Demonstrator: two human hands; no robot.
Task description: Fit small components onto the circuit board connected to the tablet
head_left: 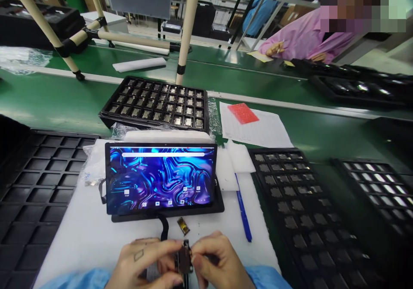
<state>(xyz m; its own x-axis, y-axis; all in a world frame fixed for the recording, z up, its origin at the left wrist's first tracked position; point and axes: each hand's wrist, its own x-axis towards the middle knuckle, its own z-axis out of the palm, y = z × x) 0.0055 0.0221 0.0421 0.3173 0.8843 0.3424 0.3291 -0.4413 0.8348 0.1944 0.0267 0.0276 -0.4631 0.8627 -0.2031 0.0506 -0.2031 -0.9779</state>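
My left hand (138,259) grips a small dark electronic module (184,259) with metal edges between thumb and fingers, low in the middle of the view. The fingertips of my right hand (217,259) are pinched together at the module's right edge. Just beyond the hands lies a small gold-and-black piece (183,225) on a white foam sheet (84,237). A black flat cable (164,228) runs from beneath a tablet (161,179) toward my left hand; its near end is hidden. The tablet is propped up with its screen lit, showing a blue and purple home screen.
A blue pen-like tool (244,215) lies right of the tablet. Trays of small metal parts stand behind (158,101) and to the right (290,194); a black compartment tray (41,185) is at left. Paper with a red sheet (243,113) lies beyond. A person in pink (303,35) sits across.
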